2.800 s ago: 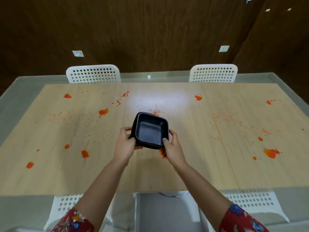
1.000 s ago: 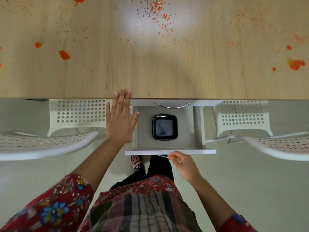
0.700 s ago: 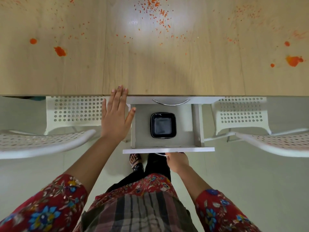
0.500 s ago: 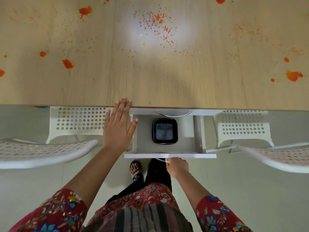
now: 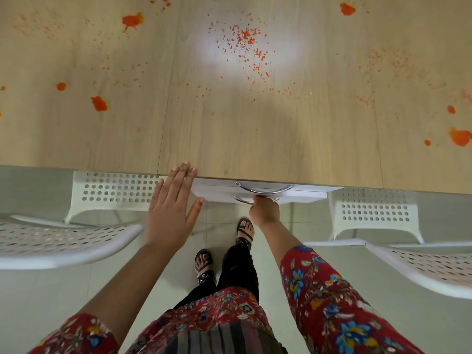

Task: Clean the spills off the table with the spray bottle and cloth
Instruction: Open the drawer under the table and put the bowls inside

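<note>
At the near edge of the worktop, our left hand lies flat, fingers straight, while our right hand curls round the drawer handle. Orange spills spread at twelve o'clock from both hands, the left nearer (spray bottle and cloth unseen; no writing legible).

We note pale grey floor below bench near edge. White perforated chair left, second chair right. White drawer unit under near edge, metal handles. Bright glare mid-bench.
</note>
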